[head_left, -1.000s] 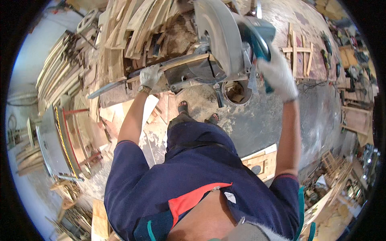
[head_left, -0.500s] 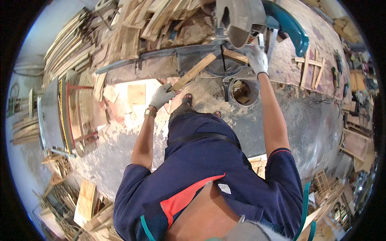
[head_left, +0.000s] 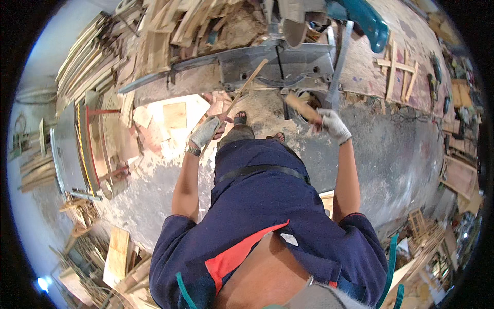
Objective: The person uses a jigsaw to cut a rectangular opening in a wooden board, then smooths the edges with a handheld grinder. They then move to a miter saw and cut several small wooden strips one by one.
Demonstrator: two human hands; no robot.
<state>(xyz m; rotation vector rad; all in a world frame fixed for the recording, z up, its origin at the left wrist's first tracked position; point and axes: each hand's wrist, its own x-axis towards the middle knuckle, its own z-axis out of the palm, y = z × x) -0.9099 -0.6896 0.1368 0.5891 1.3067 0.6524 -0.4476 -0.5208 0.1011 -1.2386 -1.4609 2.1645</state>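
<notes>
A grey-white glove covers my left hand (head_left: 205, 132), closed around a long, thin wooden strip (head_left: 246, 86) that slants up toward the saw. The strip is tilted on edge. My right hand (head_left: 333, 126), gloved too with bare fingertips, grips a short wooden piece (head_left: 301, 107), blurred by motion, in front of the saw. Beyond both hands stands a mitre saw with a grey metal table (head_left: 242, 70) and a dark slot through it. Its blade guard (head_left: 295, 32) hangs above the table's back, and its teal body (head_left: 366, 23) reaches right.
Boards lie stacked at the far left (head_left: 85, 62). Joined wooden strips (head_left: 393, 66) rest on the bench to the right. Below the saw is a round bin (head_left: 310, 98), partly hidden by the short piece. A panel-topped stand (head_left: 69, 149) is at left; scrap wood (head_left: 118, 252) lies behind it.
Both hands have drawn back from the saw. My right hand left the saw table and came nearer with the short piece; my left hand turned the strip on edge and off the table.
</notes>
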